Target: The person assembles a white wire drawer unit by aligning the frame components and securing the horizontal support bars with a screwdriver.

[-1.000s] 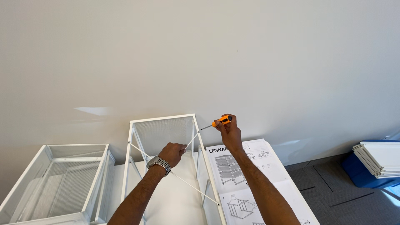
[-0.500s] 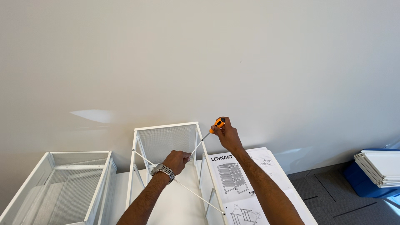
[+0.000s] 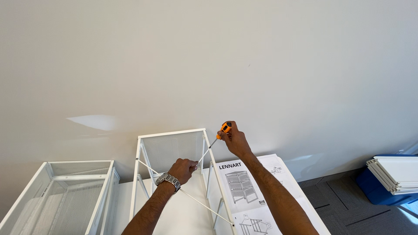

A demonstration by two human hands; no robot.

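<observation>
Head view looks down on two bare hands working at a white metal frame (image 3: 172,135) standing against a pale wall (image 3: 209,56). The right hand (image 3: 235,140) is closed around the orange handle of a screwdriver (image 3: 220,133), whose thin shaft slants down and left toward the frame's upper right post. The left hand (image 3: 183,169), with a metal wristwatch (image 3: 168,179) on its wrist, is curled shut on a thin white cross-brace rod (image 3: 191,199) at about the spot where the screwdriver tip meets it; the exact contact point is hidden behind the fingers. The rod runs diagonally across the frame's opening, from the left post down to the lower right. The frame looks light and stiff, made of slim tube with a mesh back panel, so it would likely tip or rack easily and is best steadied at a post or corner, not by the mesh. The rod seems slender and somewhat springy, best pinched close to its end. The screwdriver handle looks grippy and small, suited to a full-fist hold. Just right of the frame lies an open assembly booklet (image 3: 248,187) with line drawings. To the left stands a white mesh basket (image 3: 65,191), and far right, on dark carpet tiles, a stack of white panels (image 3: 394,172) rests on a blue box (image 3: 374,191).
</observation>
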